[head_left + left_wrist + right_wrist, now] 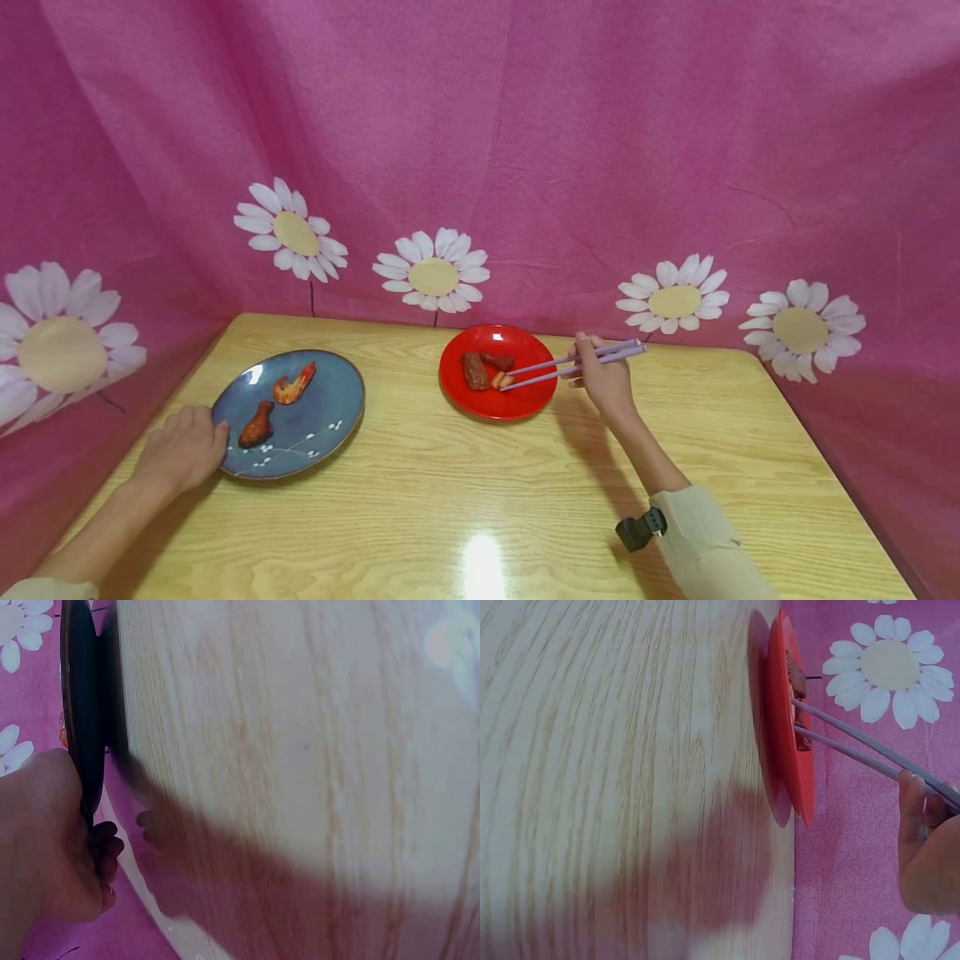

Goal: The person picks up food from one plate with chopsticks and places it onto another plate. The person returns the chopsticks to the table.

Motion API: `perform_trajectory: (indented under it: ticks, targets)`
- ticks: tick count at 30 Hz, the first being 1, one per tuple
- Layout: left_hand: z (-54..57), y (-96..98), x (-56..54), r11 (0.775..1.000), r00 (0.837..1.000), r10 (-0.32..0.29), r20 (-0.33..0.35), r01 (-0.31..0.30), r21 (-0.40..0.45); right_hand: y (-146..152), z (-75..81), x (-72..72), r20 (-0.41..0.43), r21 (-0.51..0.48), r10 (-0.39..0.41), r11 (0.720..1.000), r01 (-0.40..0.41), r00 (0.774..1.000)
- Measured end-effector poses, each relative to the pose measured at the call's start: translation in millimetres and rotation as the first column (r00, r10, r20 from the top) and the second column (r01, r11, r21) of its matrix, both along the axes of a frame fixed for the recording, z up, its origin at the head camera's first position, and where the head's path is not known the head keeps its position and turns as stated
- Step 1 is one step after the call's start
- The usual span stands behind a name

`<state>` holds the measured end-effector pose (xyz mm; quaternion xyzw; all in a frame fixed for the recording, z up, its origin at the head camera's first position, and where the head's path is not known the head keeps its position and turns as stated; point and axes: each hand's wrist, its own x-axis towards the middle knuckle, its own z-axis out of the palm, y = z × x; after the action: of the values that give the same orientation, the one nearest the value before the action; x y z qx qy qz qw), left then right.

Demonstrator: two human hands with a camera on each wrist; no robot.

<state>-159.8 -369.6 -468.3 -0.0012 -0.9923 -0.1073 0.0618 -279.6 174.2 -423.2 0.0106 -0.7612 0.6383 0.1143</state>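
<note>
My left hand (180,450) grips the left rim of a blue plate (322,408), its thumb on top and its fingers curled beneath in the left wrist view. On that plate lie a small chicken drumstick (257,427) and a shrimp (297,387). A pair of lilac chopsticks (540,365) is held in my right hand (603,383). Their tips reach over a red plate (487,408), right at a small orange-and-white piece of food (498,381). Close by on the red plate lie a dark brown piece of meat (474,372) and a reddish-brown piece (498,362).
Both plates stand on a light wooden table (420,500), the blue one at left and the red one near the back edge. A pink cloth (525,150) with large white daisies hangs behind and at both sides. A black band with a device (639,530) circles the right wrist.
</note>
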Motion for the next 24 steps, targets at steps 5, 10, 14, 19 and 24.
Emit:
perform_trajectory:
  ticks: [5, 10, 14, 19, 24]
  targets:
    - [0.4, -1.4, -1.0, 1.0, 1.0, -0.001, 0.002, 0.001, -0.003, -0.8, 0.0, -0.5, -0.003, -0.013, 0.007, 1.0, -0.007, 1.0]
    - [-0.1, -2.6, -1.8, 1.0, 1.0, 0.005, 0.005, -0.005, 0.004, -3.3, 2.6, -2.1, -0.013, -0.029, 0.014, 0.999, -0.014, 1.0]
    - [-0.3, -2.5, -1.5, 1.0, 1.0, 0.01, 0.003, -0.01, 0.008, -8.7, 8.7, -2.0, -0.035, -0.044, 0.029, 0.999, -0.03, 0.999]
    - [-1.4, -1.9, -1.0, 1.0, 1.0, 0.009, -0.004, -0.009, 0.009, -17.6, 14.2, -2.5, -0.035, -0.05, 0.074, 0.996, -0.076, 0.997]
    - [-2.9, -2.1, -0.8, 1.0, 1.0, 0.008, -0.005, -0.008, 0.005, -28.1, 17.5, -3.6, -0.055, -0.032, 0.137, 0.99, -0.139, 0.989]
